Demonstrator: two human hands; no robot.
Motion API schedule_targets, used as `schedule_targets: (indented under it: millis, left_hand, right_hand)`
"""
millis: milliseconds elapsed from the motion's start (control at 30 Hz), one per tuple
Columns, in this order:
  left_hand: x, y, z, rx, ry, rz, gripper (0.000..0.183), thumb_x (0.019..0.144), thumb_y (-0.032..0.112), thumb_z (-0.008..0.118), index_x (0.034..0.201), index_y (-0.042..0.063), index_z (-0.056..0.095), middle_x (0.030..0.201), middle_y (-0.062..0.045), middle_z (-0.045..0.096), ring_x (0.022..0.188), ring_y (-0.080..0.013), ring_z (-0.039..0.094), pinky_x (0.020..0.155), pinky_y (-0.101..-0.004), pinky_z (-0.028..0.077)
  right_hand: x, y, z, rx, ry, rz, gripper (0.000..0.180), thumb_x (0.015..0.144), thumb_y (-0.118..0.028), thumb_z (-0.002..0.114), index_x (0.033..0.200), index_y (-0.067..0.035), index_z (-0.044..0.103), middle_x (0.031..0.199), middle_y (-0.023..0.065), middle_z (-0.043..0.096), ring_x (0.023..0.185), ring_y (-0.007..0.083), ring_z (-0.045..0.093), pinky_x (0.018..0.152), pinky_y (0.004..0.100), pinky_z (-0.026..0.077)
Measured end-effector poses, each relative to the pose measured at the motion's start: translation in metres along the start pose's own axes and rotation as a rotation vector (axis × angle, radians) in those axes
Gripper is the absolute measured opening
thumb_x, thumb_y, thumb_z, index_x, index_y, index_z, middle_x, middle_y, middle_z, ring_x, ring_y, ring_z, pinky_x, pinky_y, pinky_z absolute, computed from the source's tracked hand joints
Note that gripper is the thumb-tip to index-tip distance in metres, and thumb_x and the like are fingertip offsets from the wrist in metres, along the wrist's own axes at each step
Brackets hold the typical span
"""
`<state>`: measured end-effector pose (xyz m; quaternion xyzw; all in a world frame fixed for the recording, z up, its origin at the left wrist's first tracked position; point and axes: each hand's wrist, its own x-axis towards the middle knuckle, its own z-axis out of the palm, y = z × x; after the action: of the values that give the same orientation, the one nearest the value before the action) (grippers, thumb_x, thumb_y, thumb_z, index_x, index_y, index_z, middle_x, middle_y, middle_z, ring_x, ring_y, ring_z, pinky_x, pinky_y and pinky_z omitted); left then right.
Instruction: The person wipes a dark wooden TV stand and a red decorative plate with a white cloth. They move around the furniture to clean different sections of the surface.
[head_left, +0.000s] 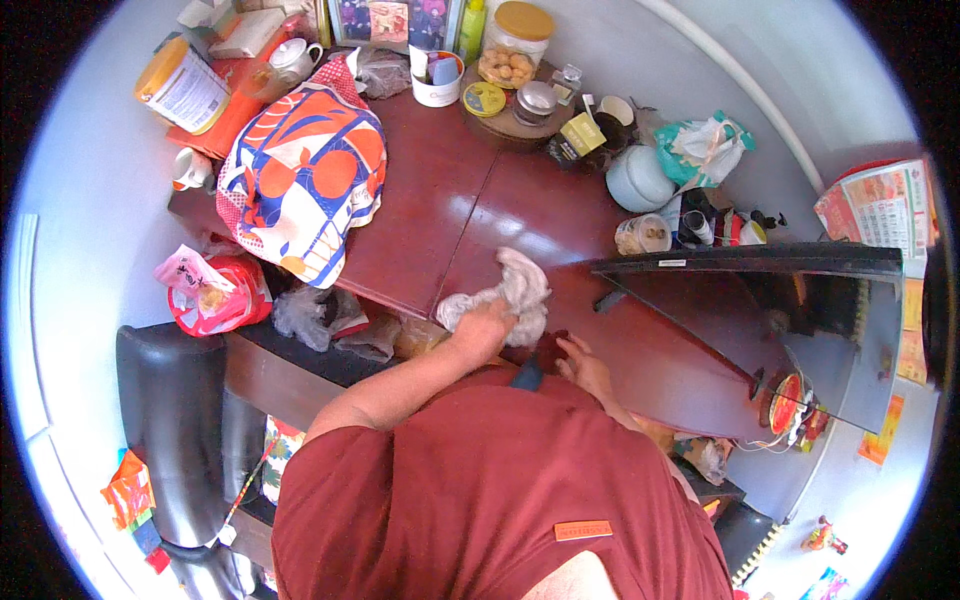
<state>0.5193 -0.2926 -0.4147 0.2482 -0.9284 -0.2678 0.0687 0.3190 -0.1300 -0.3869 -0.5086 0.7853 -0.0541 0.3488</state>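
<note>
My left hand (486, 330) grips a crumpled whitish cloth (525, 289) on the dark red polished table (420, 165), close to its near edge. To its right is my right hand (586, 369), fingers apart, over the near edge in front of my body. A dark red shape (553, 349) and a dark grey-blue piece (529, 373) lie between the hands; what they are, and whether the right fingers touch them, I cannot tell. At the left, a patterned orange, blue and white cloth (307, 176) covers something bulky.
Right of my hands stands a flat-screen television (750, 259). Along the back are a lidded jar (514, 56), a white tub (436, 88), a pale blue container (639, 178) and a plastic bag (705, 150). Black padded seats (171, 420) and a red package (221, 296) are at the left.
</note>
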Motion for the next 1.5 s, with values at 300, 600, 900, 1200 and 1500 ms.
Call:
schedule_targets:
  millis: [300, 600, 900, 1200, 1500]
  left_hand:
    - [0.073, -0.135, -0.098, 0.383, 0.306, -0.564, 0.014, 0.077, 0.015, 0.057, 0.089, 0.01, 0.063, 0.092, -0.014, 0.055, 0.083, -0.0294, 0.061, 0.067, -0.0404, 0.053]
    - [0.009, -0.022, -0.004, -0.014, 0.084, -0.168, 0.025, 0.07, 0.006, 0.058, 0.094, 0.011, 0.062, 0.097, -0.015, 0.055, 0.09, -0.033, 0.057, 0.074, -0.0419, 0.049]
    - [0.047, -0.156, -0.075, 0.353, 0.347, -0.541, 0.013, 0.077, 0.009, 0.055, 0.088, 0.01, 0.062, 0.088, -0.012, 0.056, 0.077, -0.0291, 0.061, 0.064, -0.0392, 0.052]
    - [0.0, -0.034, -0.001, 0.037, 0.117, -0.176, 0.029, 0.069, 0.004, 0.056, 0.097, 0.009, 0.061, 0.098, -0.016, 0.054, 0.092, -0.0336, 0.056, 0.075, -0.0428, 0.049]
    - [0.021, -0.105, -0.06, 0.192, 0.214, -0.425, 0.027, 0.068, 0.017, 0.067, 0.094, 0.011, 0.06, 0.094, -0.012, 0.055, 0.082, -0.0304, 0.059, 0.066, -0.042, 0.051]
  right_hand:
    - [-0.006, 0.003, -0.007, -0.006, 0.042, 0.006, 0.043, 0.085, -0.027, 0.056, 0.127, -0.021, 0.05, 0.133, 0.0123, 0.046, 0.114, 0.0329, 0.05, 0.092, 0.0405, 0.044]
    - [-0.008, 0.005, -0.005, -0.01, -0.018, 0.028, 0.043, 0.086, -0.027, 0.056, 0.128, -0.023, 0.049, 0.135, 0.0102, 0.043, 0.114, 0.0314, 0.05, 0.091, 0.041, 0.045]
    - [-0.005, 0.004, -0.009, -0.038, 0.001, -0.023, 0.043, 0.087, -0.026, 0.054, 0.129, -0.021, 0.047, 0.137, 0.0108, 0.041, 0.109, 0.0347, 0.053, 0.089, 0.0427, 0.046]
    - [-0.009, 0.015, 0.006, -0.059, 0.016, -0.032, 0.043, 0.086, -0.03, 0.056, 0.128, -0.027, 0.048, 0.137, 0.0088, 0.042, 0.106, 0.0325, 0.056, 0.087, 0.0404, 0.047]
    - [-0.007, 0.01, -0.007, -0.009, 0.025, -0.032, 0.043, 0.085, -0.028, 0.057, 0.127, -0.021, 0.05, 0.136, 0.01, 0.042, 0.11, 0.0328, 0.054, 0.089, 0.0397, 0.046]
